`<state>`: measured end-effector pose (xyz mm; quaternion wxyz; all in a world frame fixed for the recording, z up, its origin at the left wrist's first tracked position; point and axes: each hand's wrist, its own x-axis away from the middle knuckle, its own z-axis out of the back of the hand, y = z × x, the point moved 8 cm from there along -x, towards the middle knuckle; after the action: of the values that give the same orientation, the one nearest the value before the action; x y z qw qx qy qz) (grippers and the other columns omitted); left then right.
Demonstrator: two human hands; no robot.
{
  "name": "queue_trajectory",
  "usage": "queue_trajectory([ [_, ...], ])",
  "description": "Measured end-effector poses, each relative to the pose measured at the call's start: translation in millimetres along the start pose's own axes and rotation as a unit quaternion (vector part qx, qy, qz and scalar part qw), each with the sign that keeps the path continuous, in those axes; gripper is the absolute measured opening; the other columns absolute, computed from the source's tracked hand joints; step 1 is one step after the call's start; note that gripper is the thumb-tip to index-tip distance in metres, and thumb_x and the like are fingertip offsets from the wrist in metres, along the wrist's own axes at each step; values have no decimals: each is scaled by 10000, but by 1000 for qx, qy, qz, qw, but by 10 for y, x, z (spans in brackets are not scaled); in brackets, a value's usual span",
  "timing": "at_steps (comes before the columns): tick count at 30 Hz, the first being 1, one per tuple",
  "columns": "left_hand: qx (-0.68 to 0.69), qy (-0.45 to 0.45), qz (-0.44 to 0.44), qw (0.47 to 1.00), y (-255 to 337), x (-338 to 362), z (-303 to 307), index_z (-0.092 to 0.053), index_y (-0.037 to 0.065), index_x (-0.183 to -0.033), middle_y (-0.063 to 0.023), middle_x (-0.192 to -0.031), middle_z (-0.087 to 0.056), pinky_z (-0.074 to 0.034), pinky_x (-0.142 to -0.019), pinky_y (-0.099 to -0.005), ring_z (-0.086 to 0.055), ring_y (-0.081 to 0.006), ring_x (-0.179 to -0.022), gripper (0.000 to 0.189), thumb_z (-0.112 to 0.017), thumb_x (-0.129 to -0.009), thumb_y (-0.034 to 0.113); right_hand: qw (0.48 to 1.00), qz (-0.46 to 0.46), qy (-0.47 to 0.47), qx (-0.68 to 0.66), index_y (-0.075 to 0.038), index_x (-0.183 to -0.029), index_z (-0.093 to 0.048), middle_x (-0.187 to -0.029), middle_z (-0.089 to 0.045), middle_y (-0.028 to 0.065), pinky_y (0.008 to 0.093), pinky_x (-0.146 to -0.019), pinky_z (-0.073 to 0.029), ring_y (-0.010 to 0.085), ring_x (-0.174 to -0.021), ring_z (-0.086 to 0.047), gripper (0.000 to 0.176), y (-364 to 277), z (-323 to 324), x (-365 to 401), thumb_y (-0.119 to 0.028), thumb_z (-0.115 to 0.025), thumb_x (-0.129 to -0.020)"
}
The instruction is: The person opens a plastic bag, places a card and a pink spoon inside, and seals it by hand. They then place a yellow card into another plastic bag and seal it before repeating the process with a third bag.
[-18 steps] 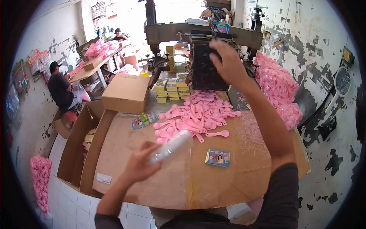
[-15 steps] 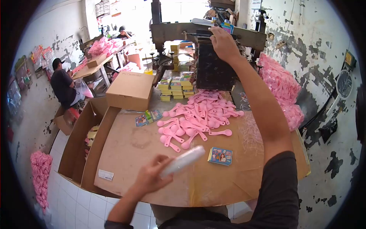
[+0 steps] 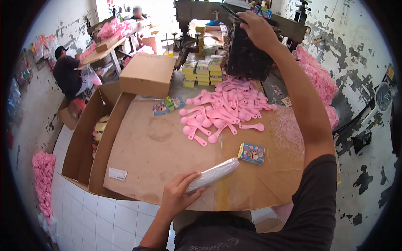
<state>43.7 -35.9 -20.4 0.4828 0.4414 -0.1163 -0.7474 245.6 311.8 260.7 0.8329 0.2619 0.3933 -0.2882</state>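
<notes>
My left hand [image 3: 181,193] is closed round the near end of a long, whitish bundle of clear plastic bags [image 3: 217,172], low over the cardboard-covered tabletop. Its far end points up and right, close to a small stack of colourful printed cards [image 3: 252,153]. My right hand [image 3: 258,31] is stretched far forward above the black metal block of a machine [image 3: 247,58]. Its fingers grip the end of a thin, flat black object [image 3: 232,12], which is tilted; its kind does not show. A heap of pink plastic measuring spoons [image 3: 226,106] spreads between the two hands.
Stacks of cards [image 3: 203,71] stand behind the spoons. A closed cardboard box [image 3: 148,75] and an open carton [image 3: 98,146] line the left side. Pink bagged goods [image 3: 316,79] are piled at right. Another person [image 3: 69,75] sits at the far left.
The thin black object now tilts up in my right hand. My left hand has lowered the plastic bundle toward the tabletop. The view has shifted, too.
</notes>
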Motion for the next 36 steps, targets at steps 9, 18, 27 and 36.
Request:
queue_trajectory([
  [9,8,87,12,996,-159,97,15,-672,43,-1234,-151,-1099,-727,-607,-760,-380,-729,-311,-933,524,-890,-759,69,871,13,-465,-159,-47,-1163,-718,-979,-642,133,410,-847,-513,298,-976,-661,296,-2160,882,2263,-33,-600,-892],
  [18,133,123,85,980,-321,192,-174,-482,25,-1434,-177,-1212,-704,-590,-911,-374,-721,-262,-1082,742,-860,-795,33,860,113,-489,93,-31,-883,-690,-921,-612,87,364,-917,-460,236,-949,-602,115,-2608,714,3061,-105,-624,-824],
  [27,83,97,108,986,-408,285,-84,-621,-22,-1291,-170,-1161,-715,-560,-904,-349,-722,-260,-1046,506,-818,-833,66,836,-145,-306,-431,-41,-1103,-632,-1032,-730,84,382,-933,-510,221,-994,-706,187,-2733,709,2525,-53,-702,-930],
  [36,104,100,105,984,-388,300,-54,-613,19,-1299,-166,-1176,-711,-585,-836,-373,-732,-296,-1032,506,-818,-839,71,816,-125,-180,-534,-9,-1204,-538,-1055,-715,133,386,-827,-568,311,-974,-731,259,-3183,187,2297,-1,-656,-973],
])
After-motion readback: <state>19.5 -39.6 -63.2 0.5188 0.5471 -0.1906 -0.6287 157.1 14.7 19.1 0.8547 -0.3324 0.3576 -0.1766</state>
